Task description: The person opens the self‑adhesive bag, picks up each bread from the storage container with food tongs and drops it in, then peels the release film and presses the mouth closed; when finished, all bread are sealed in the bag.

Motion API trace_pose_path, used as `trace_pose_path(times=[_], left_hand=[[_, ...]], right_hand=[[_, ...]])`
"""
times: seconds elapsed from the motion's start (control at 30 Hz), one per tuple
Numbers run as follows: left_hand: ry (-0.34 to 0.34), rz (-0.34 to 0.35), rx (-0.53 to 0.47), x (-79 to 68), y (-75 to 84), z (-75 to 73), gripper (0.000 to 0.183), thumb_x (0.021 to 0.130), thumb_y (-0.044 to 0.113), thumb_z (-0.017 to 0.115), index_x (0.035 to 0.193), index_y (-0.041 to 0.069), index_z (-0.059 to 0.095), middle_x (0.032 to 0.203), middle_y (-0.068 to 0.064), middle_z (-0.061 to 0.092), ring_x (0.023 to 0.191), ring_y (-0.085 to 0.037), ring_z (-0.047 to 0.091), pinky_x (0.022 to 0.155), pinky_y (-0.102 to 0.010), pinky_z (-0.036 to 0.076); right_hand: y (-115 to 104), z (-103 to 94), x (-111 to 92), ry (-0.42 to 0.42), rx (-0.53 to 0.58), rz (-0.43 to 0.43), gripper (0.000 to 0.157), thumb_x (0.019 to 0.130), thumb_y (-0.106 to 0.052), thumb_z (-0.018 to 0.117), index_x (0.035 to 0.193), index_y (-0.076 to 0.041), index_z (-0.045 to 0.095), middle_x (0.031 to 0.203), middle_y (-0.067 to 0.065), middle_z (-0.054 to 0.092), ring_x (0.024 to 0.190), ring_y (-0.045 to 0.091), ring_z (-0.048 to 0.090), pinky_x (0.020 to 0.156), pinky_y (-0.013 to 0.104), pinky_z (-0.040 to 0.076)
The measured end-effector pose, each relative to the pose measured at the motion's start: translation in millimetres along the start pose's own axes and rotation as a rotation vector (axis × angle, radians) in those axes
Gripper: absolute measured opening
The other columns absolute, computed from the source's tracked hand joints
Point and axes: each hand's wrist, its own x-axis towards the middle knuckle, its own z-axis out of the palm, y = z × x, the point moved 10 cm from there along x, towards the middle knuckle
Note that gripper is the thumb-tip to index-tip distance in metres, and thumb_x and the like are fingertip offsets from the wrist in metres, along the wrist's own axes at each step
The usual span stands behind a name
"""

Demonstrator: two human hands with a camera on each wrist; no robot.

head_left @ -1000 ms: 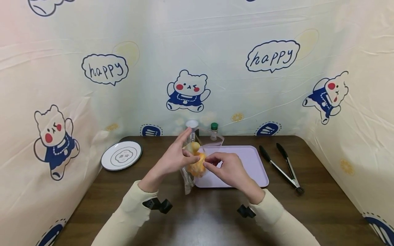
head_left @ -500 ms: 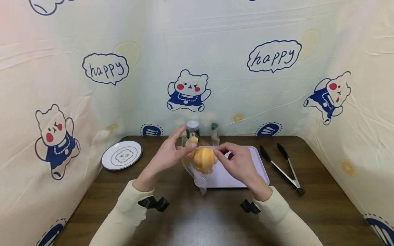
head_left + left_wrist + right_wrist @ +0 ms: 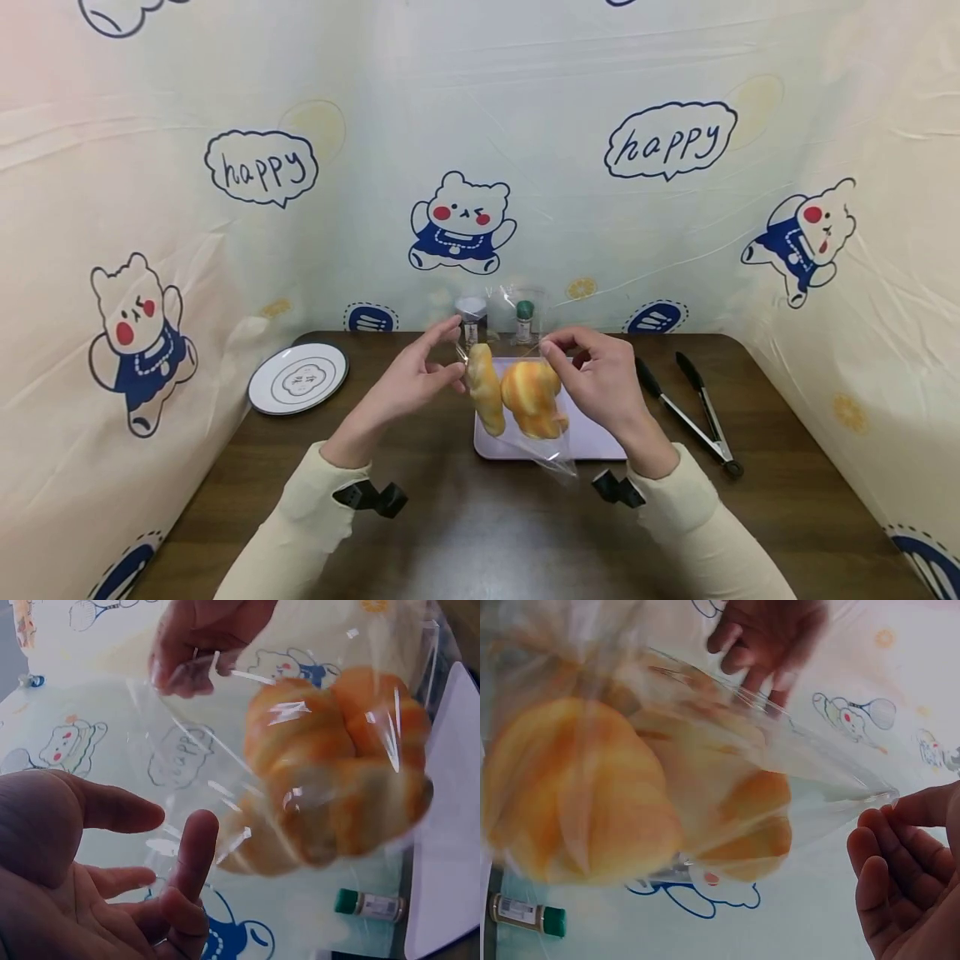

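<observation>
A clear plastic bag [image 3: 528, 446] hangs in front of me, with several bread rolls inside. One is a round orange-striped roll [image 3: 531, 392]; a longer pale one [image 3: 486, 392] hangs left of it. My right hand [image 3: 596, 375] pinches the bag's upper right edge between thumb and forefinger, plain in the right wrist view. My left hand [image 3: 416, 375] is at the bag's left side. In the left wrist view its thumb and forefinger [image 3: 199, 840] stand apart beside the film, and whether they touch it I cannot tell.
Behind the bag lies a lilac tray [image 3: 600, 446] on the brown table [image 3: 480, 533]. Farther back stand a green-capped jar [image 3: 524, 321] and a larger pale-lidded jar [image 3: 472, 321]. Tongs [image 3: 697, 417] lie at right, a white plate [image 3: 297, 379] at left.
The bag with the rolls has swung to the right and spread out. My right hand has moved right with its edge, and the gap between my hands has widened.
</observation>
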Motion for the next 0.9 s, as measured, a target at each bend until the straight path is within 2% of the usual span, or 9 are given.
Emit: trace_pose_path(times=[0.17,0.3,0.43,0.57,0.7,0.9], left_hand=[[-0.001,0.008,-0.033,3.8,-9.9,1.3,0.072,0.099,0.006,0.053,0.16,0.018,0.017,0.152,-0.019,0.046,0.079,-0.022,0.072,0.068,-0.029,0.05],[-0.005,0.0,-0.019,7.0,-17.5,1.2,0.068,0.1,0.005,0.049,0.16,0.011,0.018,0.151,-0.017,0.049,0.084,-0.023,0.073,0.048,-0.024,0.034],[-0.035,-0.016,-0.05,10.3,-24.1,3.9,0.056,0.104,0.009,0.046,0.157,0.012,0.031,0.151,-0.013,0.051,0.086,-0.02,0.071,0.048,-0.022,0.031],[-0.076,-0.048,-0.14,12.9,-29.7,10.1,0.043,0.105,0.015,0.048,0.148,0.019,0.048,0.144,-0.008,0.058,0.087,-0.022,0.067,0.065,-0.024,0.048],[-0.077,-0.039,-0.167,15.3,-29.0,13.3,0.036,0.104,0.023,0.053,0.14,0.021,0.057,0.136,-0.006,0.065,0.088,-0.03,0.066,0.076,-0.034,0.053],[-0.039,-0.027,-0.168,15.5,-26.2,14.2,0.032,0.102,0.028,0.058,0.131,0.018,0.064,0.121,-0.007,0.069,0.088,-0.036,0.065,0.068,-0.029,0.049]], right_hand=[[-2,-6.9,1,-0.014,0.031,0.002,0.006,0.09,-0.014,0.073,0.09,-0.009,0.075,0.079,0.003,0.073,0.06,0.01,0.061,0.059,0.022,0.051],[-4,-10.8,1,-0.035,0.061,0.001,0.004,0.091,-0.012,0.072,0.092,-0.008,0.074,0.082,0.004,0.073,0.062,0.01,0.06,0.062,0.019,0.051],[-4,-13.8,0,-0.053,0.08,-0.002,0.004,0.092,-0.011,0.071,0.093,-0.009,0.074,0.085,0.002,0.073,0.064,0.009,0.059,0.064,0.019,0.051],[-3,-16.7,0,-0.053,0.091,0.003,0.007,0.092,-0.013,0.071,0.093,-0.007,0.073,0.086,0.001,0.073,0.064,0.009,0.059,0.065,0.019,0.052],[-1,-19.5,0,-0.042,0.098,0.011,0.007,0.092,-0.011,0.071,0.093,-0.005,0.073,0.086,0.002,0.072,0.065,0.011,0.059,0.065,0.019,0.051],[0,-20.9,-1,-0.039,0.104,0.005,0.005,0.092,-0.01,0.071,0.094,-0.005,0.073,0.085,0.003,0.072,0.065,0.011,0.058,0.065,0.019,0.051]])
